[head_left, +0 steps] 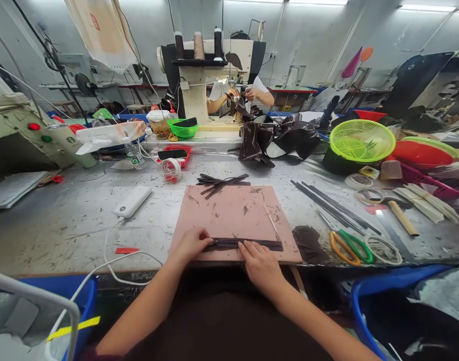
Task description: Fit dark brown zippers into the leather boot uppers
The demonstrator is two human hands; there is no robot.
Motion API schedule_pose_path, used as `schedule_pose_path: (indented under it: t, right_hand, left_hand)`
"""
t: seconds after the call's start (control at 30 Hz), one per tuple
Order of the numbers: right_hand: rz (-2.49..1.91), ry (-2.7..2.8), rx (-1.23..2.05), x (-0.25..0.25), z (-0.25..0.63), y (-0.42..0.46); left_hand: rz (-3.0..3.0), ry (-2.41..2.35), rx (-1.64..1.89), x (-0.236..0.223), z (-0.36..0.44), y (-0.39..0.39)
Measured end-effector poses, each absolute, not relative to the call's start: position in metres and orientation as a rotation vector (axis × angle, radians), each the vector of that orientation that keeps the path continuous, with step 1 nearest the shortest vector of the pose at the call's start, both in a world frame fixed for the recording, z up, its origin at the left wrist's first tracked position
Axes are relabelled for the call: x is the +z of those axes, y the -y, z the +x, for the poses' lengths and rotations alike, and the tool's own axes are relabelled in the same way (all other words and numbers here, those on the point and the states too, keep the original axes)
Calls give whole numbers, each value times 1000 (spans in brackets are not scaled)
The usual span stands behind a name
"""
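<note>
A dark zipper [260, 244] lies straight across the near part of a pink board [229, 210]. At its left end, my left hand [191, 245] pinches the zipper between thumb and fingertips, close to a small shiny piece that looks like the slider. My right hand [260, 260] rests on the zipper's lower edge near its middle, fingers laid out flat and pressing down. A loose pile of dark strips [221, 183] lies at the board's far edge. A thin white stick [271, 218] lies on the board's right side.
Scissors [350, 246], long dark strips [329, 205], a hammer [403, 218] and dark scraps [308, 240] lie to the right. A white power bank [133, 201] with its cable is left. Blue bins [395, 281] flank me. Across the bench, another person's hands [244, 94] work at a sewing machine [195, 85].
</note>
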State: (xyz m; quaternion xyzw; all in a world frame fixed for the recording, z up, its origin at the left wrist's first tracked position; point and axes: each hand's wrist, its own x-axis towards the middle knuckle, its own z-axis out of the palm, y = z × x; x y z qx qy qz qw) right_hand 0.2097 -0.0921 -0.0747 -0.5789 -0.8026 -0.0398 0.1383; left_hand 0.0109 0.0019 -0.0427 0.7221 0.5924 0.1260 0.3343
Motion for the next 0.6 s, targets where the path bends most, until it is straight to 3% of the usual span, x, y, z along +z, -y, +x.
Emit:
schedule_pose_path:
  t: [0.3, 0.6]
  right_hand:
    - [-1618, 2256, 17, -73, 215, 93]
    - [-2097, 1869, 0, -50, 282, 30]
  left_hand:
    - [1887, -1559, 342, -46, 3, 3]
    - [2067, -1426, 352, -36, 4, -4]
